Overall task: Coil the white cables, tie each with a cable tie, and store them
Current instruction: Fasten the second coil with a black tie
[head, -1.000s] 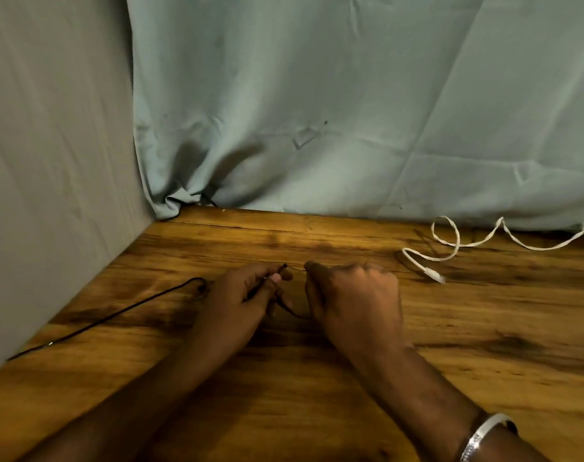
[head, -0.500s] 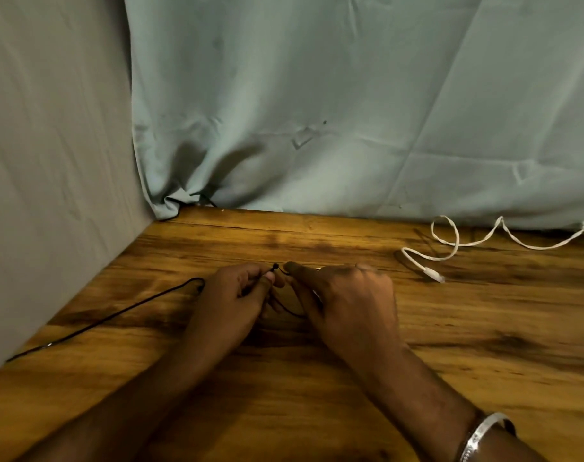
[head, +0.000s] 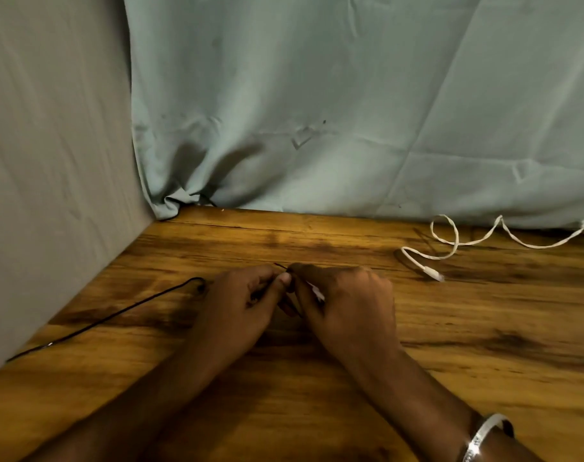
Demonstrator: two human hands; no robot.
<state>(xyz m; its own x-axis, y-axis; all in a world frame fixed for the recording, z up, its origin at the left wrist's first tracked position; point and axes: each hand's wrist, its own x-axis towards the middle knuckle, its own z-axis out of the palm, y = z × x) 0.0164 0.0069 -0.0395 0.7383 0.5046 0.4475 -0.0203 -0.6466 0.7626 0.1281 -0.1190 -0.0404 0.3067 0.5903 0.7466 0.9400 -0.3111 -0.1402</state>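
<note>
My left hand [head: 243, 305] and my right hand [head: 347, 305] meet at the middle of the wooden table [head: 484, 345], fingertips touching. Between them they pinch a thin black cable tie [head: 281, 267] whose tip pokes out above the fingers. A small bit of white cable [head: 317, 292] shows under my right hand's fingers; the rest of it is hidden by the hands. A second white cable [head: 457, 243] lies loose and wavy at the back right, its plug [head: 434, 275] pointing toward me.
A thin black cord [head: 117, 315] runs from beside my left hand to the table's left edge. A grey wall [head: 50, 161] closes the left side and a pale green cloth [head: 350, 111] hangs along the back. A silver bangle [head: 480, 438] is on my right wrist.
My right hand has shifted left and its fingers have closed in on the left hand's fingertips. The black tie's tip now sticks out above them.
</note>
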